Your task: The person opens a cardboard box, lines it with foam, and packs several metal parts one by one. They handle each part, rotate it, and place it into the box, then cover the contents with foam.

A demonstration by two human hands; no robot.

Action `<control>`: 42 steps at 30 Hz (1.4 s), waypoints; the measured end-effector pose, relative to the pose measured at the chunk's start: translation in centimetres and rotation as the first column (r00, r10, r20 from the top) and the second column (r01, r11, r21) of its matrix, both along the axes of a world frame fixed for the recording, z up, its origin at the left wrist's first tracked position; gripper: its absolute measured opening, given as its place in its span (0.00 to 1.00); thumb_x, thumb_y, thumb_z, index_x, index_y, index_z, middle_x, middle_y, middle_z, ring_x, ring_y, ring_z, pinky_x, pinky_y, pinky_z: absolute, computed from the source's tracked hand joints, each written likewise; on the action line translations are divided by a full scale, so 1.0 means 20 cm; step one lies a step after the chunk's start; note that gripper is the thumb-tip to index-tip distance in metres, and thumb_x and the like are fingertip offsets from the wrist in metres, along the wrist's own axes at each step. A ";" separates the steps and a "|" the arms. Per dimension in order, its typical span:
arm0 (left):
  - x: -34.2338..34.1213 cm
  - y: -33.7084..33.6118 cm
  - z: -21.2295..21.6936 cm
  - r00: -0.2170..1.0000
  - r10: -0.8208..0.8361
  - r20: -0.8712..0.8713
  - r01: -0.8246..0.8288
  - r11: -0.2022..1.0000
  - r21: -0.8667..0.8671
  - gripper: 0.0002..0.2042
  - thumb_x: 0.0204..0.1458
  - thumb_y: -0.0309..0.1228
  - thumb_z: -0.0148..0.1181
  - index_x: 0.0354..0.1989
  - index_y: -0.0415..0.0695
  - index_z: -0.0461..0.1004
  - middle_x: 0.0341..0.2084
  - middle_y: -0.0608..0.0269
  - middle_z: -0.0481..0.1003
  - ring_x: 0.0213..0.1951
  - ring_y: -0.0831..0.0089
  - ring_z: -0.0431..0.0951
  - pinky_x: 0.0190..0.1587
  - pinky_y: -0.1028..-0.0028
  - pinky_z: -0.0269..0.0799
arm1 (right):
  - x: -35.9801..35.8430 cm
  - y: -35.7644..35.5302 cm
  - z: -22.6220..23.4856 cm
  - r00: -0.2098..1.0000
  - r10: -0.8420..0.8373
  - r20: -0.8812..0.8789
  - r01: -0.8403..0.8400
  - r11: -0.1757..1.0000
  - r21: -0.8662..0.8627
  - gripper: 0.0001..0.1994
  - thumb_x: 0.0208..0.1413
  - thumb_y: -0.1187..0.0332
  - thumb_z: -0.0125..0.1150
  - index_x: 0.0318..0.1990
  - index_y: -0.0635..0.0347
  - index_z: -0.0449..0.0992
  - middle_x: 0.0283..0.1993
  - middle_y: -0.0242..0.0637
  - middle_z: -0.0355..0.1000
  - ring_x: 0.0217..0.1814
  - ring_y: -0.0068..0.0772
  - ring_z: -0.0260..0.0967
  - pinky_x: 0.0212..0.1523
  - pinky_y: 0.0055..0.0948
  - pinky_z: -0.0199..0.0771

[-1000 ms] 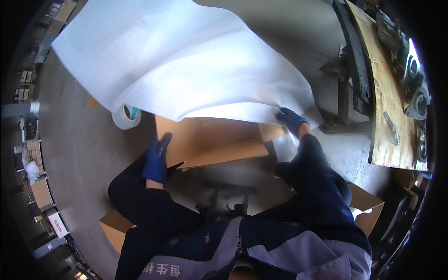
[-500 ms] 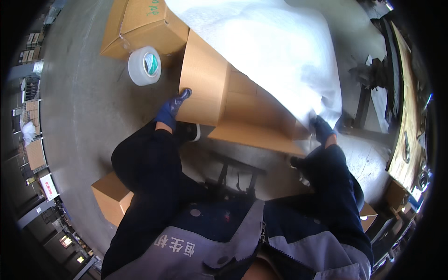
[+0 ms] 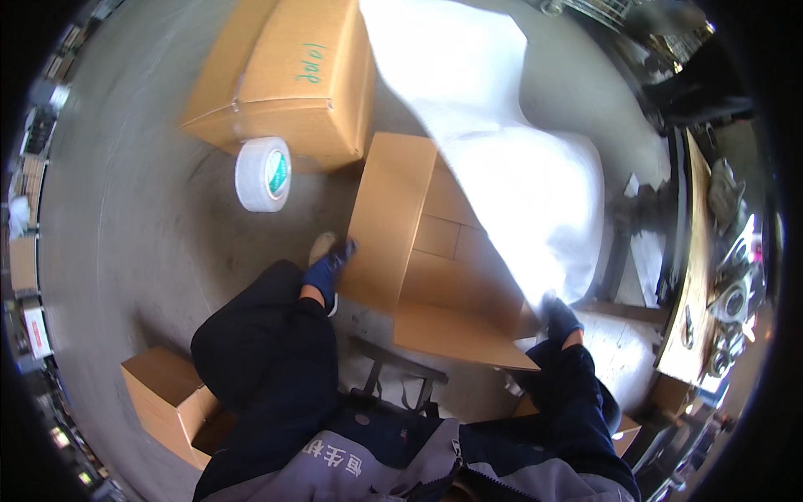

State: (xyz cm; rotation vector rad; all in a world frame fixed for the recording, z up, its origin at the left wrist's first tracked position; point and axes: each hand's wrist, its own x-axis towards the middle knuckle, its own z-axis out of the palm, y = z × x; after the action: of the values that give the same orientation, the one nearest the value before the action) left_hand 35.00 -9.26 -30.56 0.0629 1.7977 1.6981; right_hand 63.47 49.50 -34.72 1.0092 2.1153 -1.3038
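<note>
White sheet (image 3: 535, 192) pinched in right hand (image 3: 562, 321) over open carton (image 3: 443, 201), left hand (image 3: 324, 272) clamped on its flap (image 3: 386, 217): likely lining step, next move needs sheet tucked inside.

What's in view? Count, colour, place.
Open box: 1, brown, centre
Sheet: 1, white, over open box's right
Closed box: 1, brown, upper left
Tape roll: 1, whitish, near closed box
Smaller box: 1, brown, lower left
Box corner: 1, brown, lower right
Wooden board: 1, tan, right
Metal parts: several, grey, beside board
Metal frame: 1, black, between legs
Goods: uncounted, mixed, left edge
Left hand: 1, blue glove, at open box
Right hand: 1, blue glove, on sheet corner
Legs: 2, dark, below
Jacket: 1, navy-grey, bottom
</note>
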 end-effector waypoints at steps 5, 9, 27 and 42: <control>-0.67 0.09 -0.09 0.963 0.265 0.050 -0.253 0.953 -0.165 0.22 0.67 0.36 0.45 0.64 0.33 0.65 0.61 0.58 0.70 0.56 0.68 0.71 0.61 0.70 0.65 | -0.06 0.02 -0.11 0.986 0.150 -0.078 -0.124 0.955 0.269 0.20 0.65 0.57 0.47 0.53 0.63 0.73 0.53 0.55 0.74 0.58 0.59 0.69 0.57 0.42 0.69; -0.91 0.10 -0.38 0.828 0.542 0.142 -0.506 0.832 -0.227 0.25 0.67 0.42 0.45 0.65 0.36 0.65 0.60 0.61 0.71 0.57 0.68 0.70 0.61 0.69 0.64 | -0.18 -0.09 0.20 0.937 0.341 -0.076 -0.271 0.847 0.459 0.20 0.61 0.61 0.52 0.55 0.63 0.74 0.50 0.51 0.76 0.53 0.50 0.72 0.54 0.41 0.70; -0.77 0.08 -0.69 0.496 0.777 0.387 -0.816 0.569 -0.098 0.25 0.67 0.46 0.45 0.65 0.42 0.64 0.59 0.58 0.71 0.60 0.62 0.69 0.61 0.61 0.65 | -0.48 -0.13 0.43 0.830 -0.514 -0.216 0.553 0.810 0.197 0.26 0.65 0.51 0.56 0.60 0.63 0.73 0.53 0.42 0.76 0.54 0.38 0.70 0.56 0.35 0.68; -1.48 -0.09 -0.40 0.687 0.711 0.152 -0.724 0.688 0.051 0.24 0.67 0.45 0.44 0.65 0.43 0.65 0.58 0.54 0.72 0.60 0.57 0.70 0.61 0.56 0.67 | -0.40 -0.13 0.53 0.994 -0.085 0.062 0.023 0.748 0.663 0.17 0.65 0.59 0.51 0.46 0.67 0.74 0.40 0.56 0.75 0.44 0.58 0.72 0.45 0.46 0.72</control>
State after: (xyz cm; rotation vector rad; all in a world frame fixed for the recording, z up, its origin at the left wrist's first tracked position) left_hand 5.42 -11.02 -38.53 -0.7981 1.7410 2.2669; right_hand 55.40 46.80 -24.14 1.3745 2.5485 -0.4741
